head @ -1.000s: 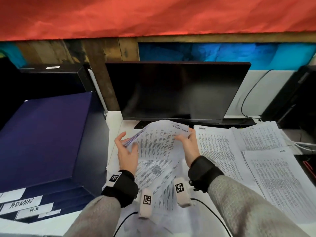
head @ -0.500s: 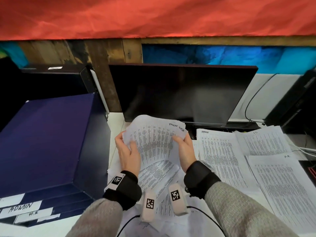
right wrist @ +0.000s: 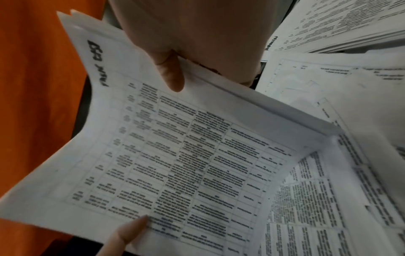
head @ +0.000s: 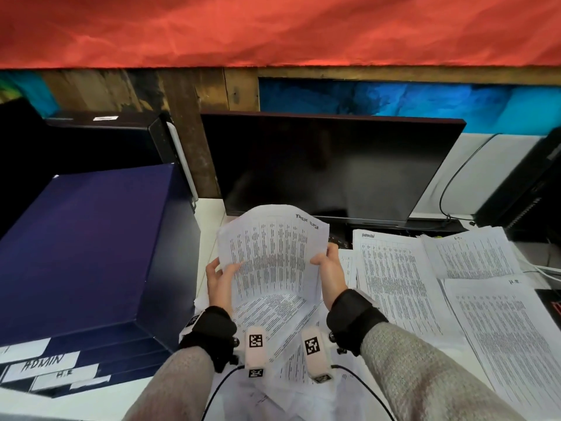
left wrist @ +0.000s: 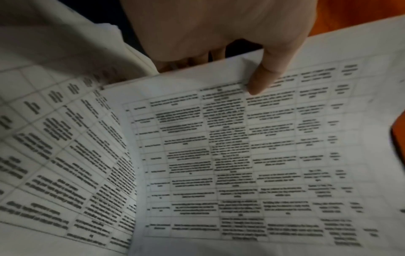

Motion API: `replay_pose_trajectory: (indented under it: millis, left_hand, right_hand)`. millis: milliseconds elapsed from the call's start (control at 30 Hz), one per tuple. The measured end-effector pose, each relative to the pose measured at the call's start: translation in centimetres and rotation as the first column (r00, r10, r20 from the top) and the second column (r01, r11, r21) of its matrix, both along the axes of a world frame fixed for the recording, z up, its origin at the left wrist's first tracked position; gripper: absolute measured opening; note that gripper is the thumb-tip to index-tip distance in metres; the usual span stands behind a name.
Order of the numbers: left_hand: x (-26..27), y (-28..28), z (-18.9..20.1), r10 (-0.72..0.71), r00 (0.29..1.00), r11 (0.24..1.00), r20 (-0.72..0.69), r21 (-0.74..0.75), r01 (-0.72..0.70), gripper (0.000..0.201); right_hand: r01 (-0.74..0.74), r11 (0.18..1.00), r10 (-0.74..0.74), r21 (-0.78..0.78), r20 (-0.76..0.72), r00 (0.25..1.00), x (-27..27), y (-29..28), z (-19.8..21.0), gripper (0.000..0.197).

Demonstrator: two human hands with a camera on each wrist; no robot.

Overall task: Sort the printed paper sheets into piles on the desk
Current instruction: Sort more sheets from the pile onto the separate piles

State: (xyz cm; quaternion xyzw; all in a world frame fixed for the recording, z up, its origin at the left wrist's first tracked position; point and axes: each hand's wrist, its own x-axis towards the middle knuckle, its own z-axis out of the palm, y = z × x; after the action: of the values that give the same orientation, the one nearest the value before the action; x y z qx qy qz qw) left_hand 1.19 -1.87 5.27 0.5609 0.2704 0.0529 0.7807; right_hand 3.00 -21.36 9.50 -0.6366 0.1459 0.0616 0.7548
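Observation:
I hold a thin bundle of printed sheets [head: 273, 253] upright in front of the monitor; handwriting marks its top right corner. My left hand [head: 226, 268] pinches its left edge, the thumb [left wrist: 260, 81] on the printed face [left wrist: 241, 155]. My right hand [head: 323, 259] pinches the right edge, its thumb [right wrist: 171, 76] on the front of the sheet [right wrist: 175, 164]. Loose sheets [head: 273, 314] lie on the desk under my hands. Three piles lie to the right: one marked ADMIN [head: 391, 284], one behind it [head: 467, 253], and one marked H.E [head: 510, 335].
A large dark blue box [head: 85, 253] with white ADMIN and H.E labels fills the left side. The black monitor [head: 328, 165] stands just behind the sheets. A black cable [head: 449, 208] and a black unit [head: 531, 192] are at the back right.
The sheets, fanned out in my left hand a second ago, now stand together as one raised bundle. Both hands have closed in on its side edges.

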Motion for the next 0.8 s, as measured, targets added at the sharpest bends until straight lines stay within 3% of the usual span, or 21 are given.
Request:
replay_pose_trajectory:
  millis: [133, 267, 367, 567, 700, 800]
  left_hand:
    - [-0.1, -0.1, -1.7, -0.038, 0.998, 0.999, -0.046, 0.032, 0.04, 0.032]
    - [-0.3, -1.2, -1.9, 0.001, 0.998, 1.0, -0.062, 0.016, 0.0, 0.048]
    - [-0.2, -1.8, -1.3, 0.044, 0.998, 0.999, -0.054, 0.007, -0.043, 0.045]
    - [-0.2, -2.2, -2.2, 0.009, 1.0, 1.0, -0.016, -0.019, -0.009, 0.057]
    - [-1.0, -2.5, -2.0, -0.128, 0.991, 0.983, -0.038, 0.13, 0.132, 0.049]
    - [-1.7, -1.8, -4.2, -0.236, 0.965, 0.915, -0.116, 0.309, 0.261, 0.04]
  right_hand:
    - [-0.032, 0.999, 0.03, -0.031, -0.055, 0.998, -0.1, 0.2, -0.9, 0.039]
    - [-0.019, 0.999, 0.015, -0.048, -0.084, 0.996, -0.3, 1.5, -1.8, 0.042]
    - [-0.023, 0.996, 0.015, -0.088, -0.083, 0.996, -0.4, 2.0, -2.4, 0.029]
    - [0.023, 0.973, -0.024, -0.23, -0.002, 1.0, -0.6, 2.3, -3.5, 0.011]
    - [0.069, 0.942, -0.059, -0.329, 0.041, 0.997, -0.4, -0.7, -4.2, 0.03]
    - [0.23, 0.907, -0.23, -0.354, 0.043, 0.972, 0.1, -6.7, -4.8, 0.026]
